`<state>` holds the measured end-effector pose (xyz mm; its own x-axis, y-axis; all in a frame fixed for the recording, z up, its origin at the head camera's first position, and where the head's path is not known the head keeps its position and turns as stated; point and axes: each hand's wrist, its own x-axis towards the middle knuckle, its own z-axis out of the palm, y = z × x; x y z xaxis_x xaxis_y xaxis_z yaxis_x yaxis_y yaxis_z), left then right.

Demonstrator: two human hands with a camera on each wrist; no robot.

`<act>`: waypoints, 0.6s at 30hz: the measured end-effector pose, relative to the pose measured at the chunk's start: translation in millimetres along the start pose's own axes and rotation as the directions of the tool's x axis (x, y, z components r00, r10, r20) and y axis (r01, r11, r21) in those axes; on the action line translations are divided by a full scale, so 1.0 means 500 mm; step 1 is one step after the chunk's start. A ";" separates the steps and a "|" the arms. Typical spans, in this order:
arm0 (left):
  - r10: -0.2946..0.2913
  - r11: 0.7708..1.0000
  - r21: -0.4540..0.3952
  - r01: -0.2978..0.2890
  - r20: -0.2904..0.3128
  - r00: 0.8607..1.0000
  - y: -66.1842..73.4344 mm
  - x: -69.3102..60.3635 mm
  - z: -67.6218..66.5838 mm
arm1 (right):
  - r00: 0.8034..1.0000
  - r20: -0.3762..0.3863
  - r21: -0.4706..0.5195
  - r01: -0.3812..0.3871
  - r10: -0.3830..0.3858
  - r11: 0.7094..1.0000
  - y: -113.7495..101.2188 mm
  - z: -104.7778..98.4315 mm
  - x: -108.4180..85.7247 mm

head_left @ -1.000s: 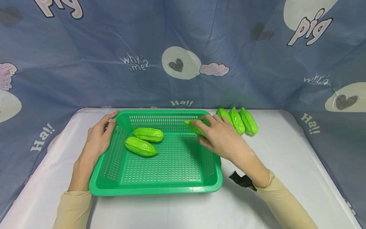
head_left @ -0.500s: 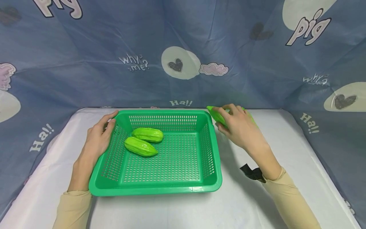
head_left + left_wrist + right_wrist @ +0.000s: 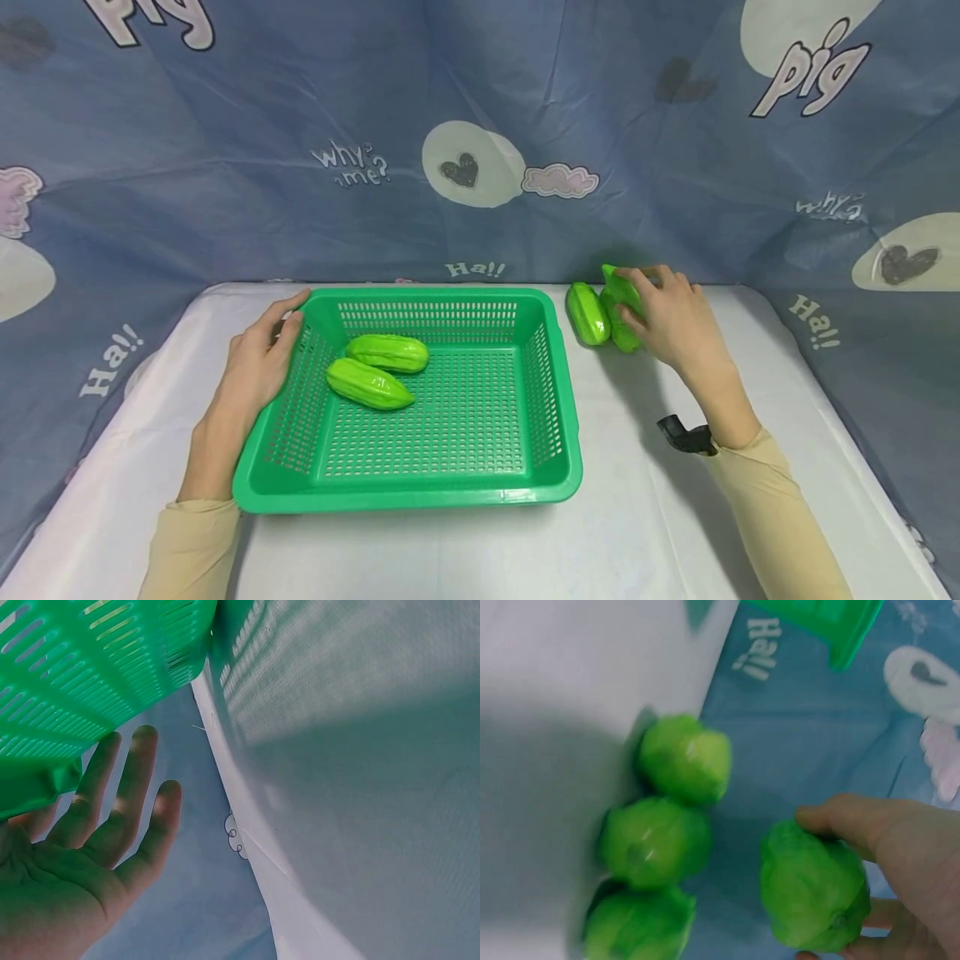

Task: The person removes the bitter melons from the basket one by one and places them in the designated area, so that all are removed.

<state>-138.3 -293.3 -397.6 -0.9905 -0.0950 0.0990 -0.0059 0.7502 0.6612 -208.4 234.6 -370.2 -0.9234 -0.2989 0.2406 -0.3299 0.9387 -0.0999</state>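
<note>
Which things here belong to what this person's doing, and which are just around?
Seemingly part of the job:
green basket, left hand at its side
two ribbed fruits inside
three more fruits on the table
another fruit in the right hand

Just around:
patterned backdrop
white table cover
black wrist band

Head view looks forward and down at the table point(image 3: 405, 554); wrist views face the left hand point(image 3: 258, 358) and right hand point(image 3: 677, 321) closely; all share the basket point(image 3: 412, 498).

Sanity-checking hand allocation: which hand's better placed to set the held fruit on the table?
Likely right. The right hand holds the green fruit near the row of fruits on the table; the left hand is at the left side of the basket.
</note>
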 end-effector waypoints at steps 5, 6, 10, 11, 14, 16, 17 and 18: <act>0.001 1.000 -0.002 -0.001 0.000 1.000 -0.001 0.001 0.000 | 0.998 0.020 0.026 -0.066 0.066 0.997 0.051 0.006 0.005; 0.001 1.000 -0.002 -0.001 -0.001 1.000 -0.001 0.001 0.000 | 0.996 0.021 0.032 -0.083 0.082 0.996 0.061 0.006 0.006; 0.004 1.000 -0.006 -0.004 -0.003 1.000 -0.001 0.000 0.000 | 0.988 0.041 0.050 -0.149 0.147 0.988 0.101 0.009 0.008; 0.004 1.000 -0.007 -0.004 -0.002 1.000 -0.001 0.000 0.000 | 0.986 0.049 0.056 -0.162 0.160 0.985 0.110 0.012 0.008; 0.002 1.000 -0.009 -0.002 0.007 1.000 -0.001 -0.001 0.000 | 0.978 0.080 0.068 -0.196 0.190 0.978 0.138 0.024 0.006; 0.003 1.000 -0.010 -0.002 0.008 1.000 -0.001 -0.001 0.000 | 0.973 0.097 0.072 -0.216 0.209 0.974 0.155 0.033 0.003; 0.002 1.000 -0.010 -0.002 0.008 1.000 -0.001 -0.001 0.001 | 0.971 0.101 0.071 -0.222 0.215 0.972 0.163 0.038 0.002; 0.001 1.000 -0.011 -0.001 0.008 1.000 -0.002 -0.001 0.001 | 0.970 0.105 0.071 -0.228 0.220 0.971 0.169 0.041 0.001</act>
<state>-137.7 -293.7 -398.6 -0.9916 -0.0891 0.0935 -0.0036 0.7432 0.6691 -241.0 310.1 -398.4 -0.9888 -0.1015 0.1098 -0.1237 0.9676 -0.2200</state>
